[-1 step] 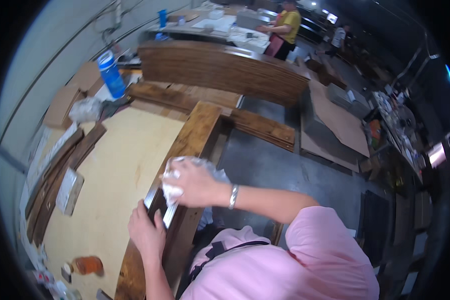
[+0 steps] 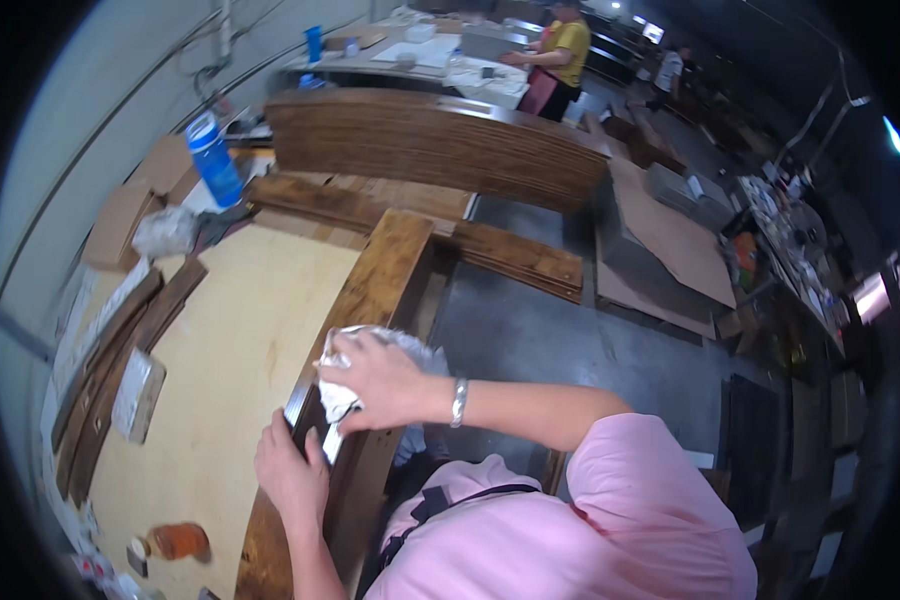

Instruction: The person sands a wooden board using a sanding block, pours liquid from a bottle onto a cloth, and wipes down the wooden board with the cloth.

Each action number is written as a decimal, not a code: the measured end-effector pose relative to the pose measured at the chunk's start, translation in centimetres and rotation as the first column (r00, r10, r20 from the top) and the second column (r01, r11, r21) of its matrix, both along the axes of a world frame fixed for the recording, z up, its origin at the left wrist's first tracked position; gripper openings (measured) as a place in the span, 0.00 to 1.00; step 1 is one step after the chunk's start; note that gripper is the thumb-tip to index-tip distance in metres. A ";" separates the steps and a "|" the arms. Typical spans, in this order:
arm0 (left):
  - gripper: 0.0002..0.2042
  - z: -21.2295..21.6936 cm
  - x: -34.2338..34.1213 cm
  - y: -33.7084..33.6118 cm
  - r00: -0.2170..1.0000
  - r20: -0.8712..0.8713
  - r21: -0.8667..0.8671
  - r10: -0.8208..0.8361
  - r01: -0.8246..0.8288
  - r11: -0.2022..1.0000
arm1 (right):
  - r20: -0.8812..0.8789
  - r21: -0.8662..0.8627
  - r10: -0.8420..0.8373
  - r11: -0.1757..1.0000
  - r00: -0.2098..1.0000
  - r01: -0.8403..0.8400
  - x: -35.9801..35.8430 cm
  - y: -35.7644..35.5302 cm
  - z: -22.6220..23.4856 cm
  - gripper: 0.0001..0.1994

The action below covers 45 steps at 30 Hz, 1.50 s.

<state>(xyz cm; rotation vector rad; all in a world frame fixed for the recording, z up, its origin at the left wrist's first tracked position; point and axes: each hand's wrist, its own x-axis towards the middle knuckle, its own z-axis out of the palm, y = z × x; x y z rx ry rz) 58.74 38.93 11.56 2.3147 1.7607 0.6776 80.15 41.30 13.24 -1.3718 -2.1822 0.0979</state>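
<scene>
A long brown wooden board [image 2: 382, 268] runs from the far middle toward my body, along the right edge of the pale worktop. Bunched in my right hand [image 2: 385, 380] is a white cloth [image 2: 337, 398], pressed to the board's upper face. Nearer to me, my left hand [image 2: 292, 470] grips the same board, its fingers and thumb on either side of a dark raised part. The fingertips on its left side are partly hidden. A silver bracelet circles my right wrist.
The pale plywood worktop [image 2: 220, 370] carries curved dark wood strips [image 2: 130, 375], a pale block [image 2: 140, 395] and an amber bottle [image 2: 178, 541]. A blue bottle [image 2: 213, 160] stands at far left. Beyond are a big stack of brown boards [image 2: 430, 140] and a co-worker in yellow [image 2: 570, 50].
My right hand and the cloth have slid slightly toward me along the board. The left hand keeps its grip. The whole view has shifted a little.
</scene>
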 end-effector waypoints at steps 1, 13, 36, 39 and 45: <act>0.24 0.5 0.3 -0.1 1.000 0.014 -0.027 -0.002 0.002 1.000 | -0.013 -0.086 -0.023 0.996 1.000 0.022 0.1 -0.3 0.5 0.27; 0.23 -1.2 0.2 0.6 0.998 0.053 -0.029 -0.032 0.033 0.999 | -0.101 -0.339 -0.125 0.937 0.987 0.084 1.6 2.7 0.9 0.32; 0.22 0.9 0.6 -0.1 0.999 0.008 -0.046 0.039 -0.039 0.998 | -0.010 -0.446 -0.111 0.890 0.994 0.095 3.3 4.6 2.3 0.22; 0.22 0.9 0.5 -0.1 0.999 0.006 -0.040 0.040 -0.040 0.998 | 0.014 -0.443 -0.085 0.893 0.996 0.083 2.8 3.9 2.6 0.25; 0.22 0.8 0.6 0.1 1.000 0.005 -0.030 0.029 -0.029 0.999 | -0.005 -0.488 -0.084 0.870 0.996 0.071 3.4 4.2 2.5 0.26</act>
